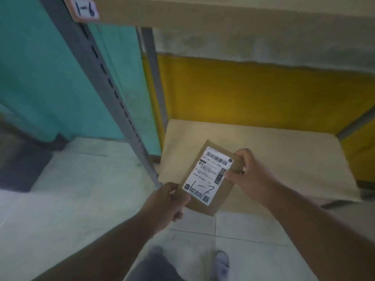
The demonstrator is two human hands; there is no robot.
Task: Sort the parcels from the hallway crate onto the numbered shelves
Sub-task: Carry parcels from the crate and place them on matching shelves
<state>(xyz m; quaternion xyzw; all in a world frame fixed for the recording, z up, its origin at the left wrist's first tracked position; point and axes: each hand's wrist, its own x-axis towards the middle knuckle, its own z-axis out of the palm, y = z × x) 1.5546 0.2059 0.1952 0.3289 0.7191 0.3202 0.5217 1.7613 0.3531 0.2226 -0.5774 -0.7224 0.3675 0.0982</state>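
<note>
— While both hands are holding it, where is the parcel (211, 178) sitting right now?

— It is hanging in the air just above the front edge of the lower shelf board (274, 157), label (208, 175) facing up. The left hand (168, 201) is pinching the near corner, thumb on top, and the right hand (246, 175) is gripping the far right edge with curled fingers. Neither hand is free.

— And which shelf is it going to?

— The handwriting on the label is reading as "1-7". The tag (84, 9) on the board above is saying "1-6", so I am judging the board below to be the next number, though no tag for it is showing.

— So how should the placing be done?

— I would be confirming that number first, then lowering the parcel flat onto the bare board, keeping the label upward so the mark is staying readable. Pushing it back a little from the front lip is helping it not slide off onto the tiled floor (91, 189). It is looking thin and light, so one hand should be letting go first while the other is steadying it, clear of the grey upright (113, 94).
</note>
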